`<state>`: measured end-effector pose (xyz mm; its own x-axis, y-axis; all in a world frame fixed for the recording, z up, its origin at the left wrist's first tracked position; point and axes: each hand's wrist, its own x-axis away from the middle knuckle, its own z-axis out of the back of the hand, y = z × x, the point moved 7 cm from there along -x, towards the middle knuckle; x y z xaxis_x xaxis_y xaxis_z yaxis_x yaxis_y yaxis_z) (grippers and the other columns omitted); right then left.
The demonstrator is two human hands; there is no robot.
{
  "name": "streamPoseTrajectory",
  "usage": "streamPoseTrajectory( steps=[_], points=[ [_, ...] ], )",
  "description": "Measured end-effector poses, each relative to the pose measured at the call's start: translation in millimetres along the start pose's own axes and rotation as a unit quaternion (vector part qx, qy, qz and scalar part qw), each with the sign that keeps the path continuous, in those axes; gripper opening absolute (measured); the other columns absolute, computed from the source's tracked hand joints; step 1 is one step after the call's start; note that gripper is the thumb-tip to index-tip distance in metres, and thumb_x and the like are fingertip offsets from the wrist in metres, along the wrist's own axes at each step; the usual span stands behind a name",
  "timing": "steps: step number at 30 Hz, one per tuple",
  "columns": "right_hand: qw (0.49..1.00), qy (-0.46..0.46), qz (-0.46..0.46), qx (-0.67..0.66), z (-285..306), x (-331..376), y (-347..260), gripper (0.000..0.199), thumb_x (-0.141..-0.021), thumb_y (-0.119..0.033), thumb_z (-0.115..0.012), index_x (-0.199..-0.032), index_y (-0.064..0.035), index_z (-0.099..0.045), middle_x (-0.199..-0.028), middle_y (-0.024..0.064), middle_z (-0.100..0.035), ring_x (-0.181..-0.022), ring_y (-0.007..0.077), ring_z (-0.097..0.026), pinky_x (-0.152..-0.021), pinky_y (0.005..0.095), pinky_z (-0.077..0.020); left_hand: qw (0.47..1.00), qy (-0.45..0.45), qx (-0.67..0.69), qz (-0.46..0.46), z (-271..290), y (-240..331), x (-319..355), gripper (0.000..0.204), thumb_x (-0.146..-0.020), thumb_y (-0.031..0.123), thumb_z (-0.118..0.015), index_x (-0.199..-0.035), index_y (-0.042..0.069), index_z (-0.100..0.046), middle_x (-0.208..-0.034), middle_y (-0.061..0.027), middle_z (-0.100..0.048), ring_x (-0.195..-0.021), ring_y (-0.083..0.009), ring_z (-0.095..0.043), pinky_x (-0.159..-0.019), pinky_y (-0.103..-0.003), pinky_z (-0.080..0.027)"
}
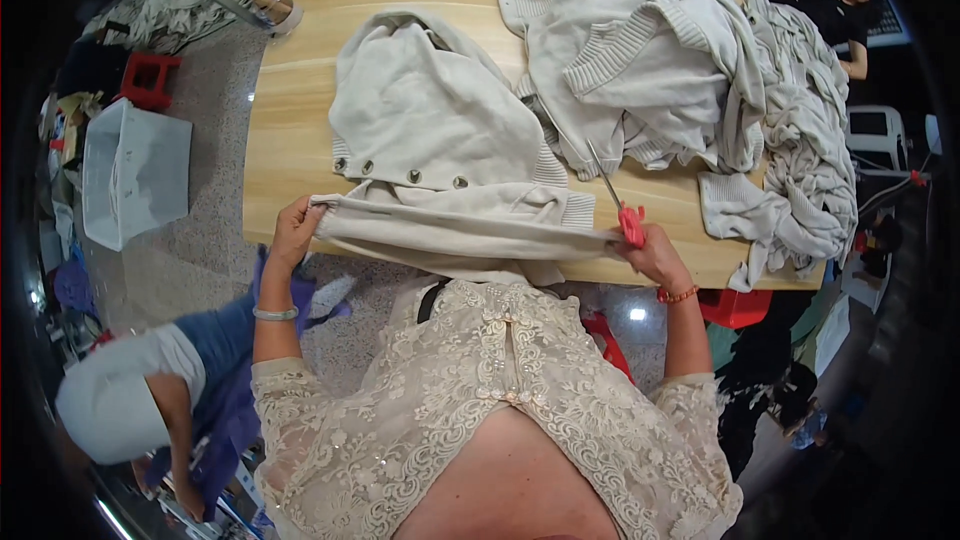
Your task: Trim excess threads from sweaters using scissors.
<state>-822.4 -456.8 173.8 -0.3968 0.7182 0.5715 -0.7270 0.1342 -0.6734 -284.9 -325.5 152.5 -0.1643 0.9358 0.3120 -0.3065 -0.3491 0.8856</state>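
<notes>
A cream knitted cardigan (pixel 430 110) with several dark round buttons lies on the wooden table in front of me. Its near edge is stretched sideways between my two hands. My left hand (pixel 293 230) is closed on the left end of that edge. At the other end, my right hand (pixel 655 256) is closed on the knit and also has scissors (pixel 629 224) with red handles in it. The blades point up and away, over the table. The fingertips of the right hand are partly hidden behind the handles and the fabric.
A heap of cream knitwear (pixel 660 70) covers the table's right side. The pale wooden table (pixel 290 90) ends just before my body. On the left floor stand a white bin (pixel 140 175) and a red stool (pixel 150 77). One person works at lower left (pixel 130 390), another at far right (pixel 840 10).
</notes>
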Motion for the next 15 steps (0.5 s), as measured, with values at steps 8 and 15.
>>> streamPoseTrajectory(
  steps=[8,15],
  points=[
    [0.907,0.248,-0.134,0.314,21.1,-65.0,16.8,0.029,-0.084,-0.028,-0.063,-0.081,0.0002,-0.067,-0.076,0.0232,-0.066,-0.078,0.0385,-0.066,-0.068,0.0462,-0.0524,0.971,0.113,-0.208,0.043,-6.1,-87.6,-55.1,0.020,-0.088,0.013,-0.059,-0.106,0.004,-0.063,-0.094,-0.0149,-0.064,-0.081,-0.0229,-0.059,-0.074,-0.033,-0.047],
    [0.875,0.368,-0.083,0.305,17.4,3.4,29.0,0.018,-0.083,-0.005,-0.060,-0.097,-0.0022,-0.050,-0.098,0.0175,-0.051,-0.089,0.0351,-0.058,-0.073,0.0453,-0.0481,0.919,0.128,-0.281,-0.243,-130.2,41.2,-38.3,0.055,-0.081,0.011,-0.061,-0.133,0.005,-0.046,-0.139,-0.0225,-0.040,-0.131,-0.0419,-0.036,-0.107,-0.051,-0.030]
  ],
)
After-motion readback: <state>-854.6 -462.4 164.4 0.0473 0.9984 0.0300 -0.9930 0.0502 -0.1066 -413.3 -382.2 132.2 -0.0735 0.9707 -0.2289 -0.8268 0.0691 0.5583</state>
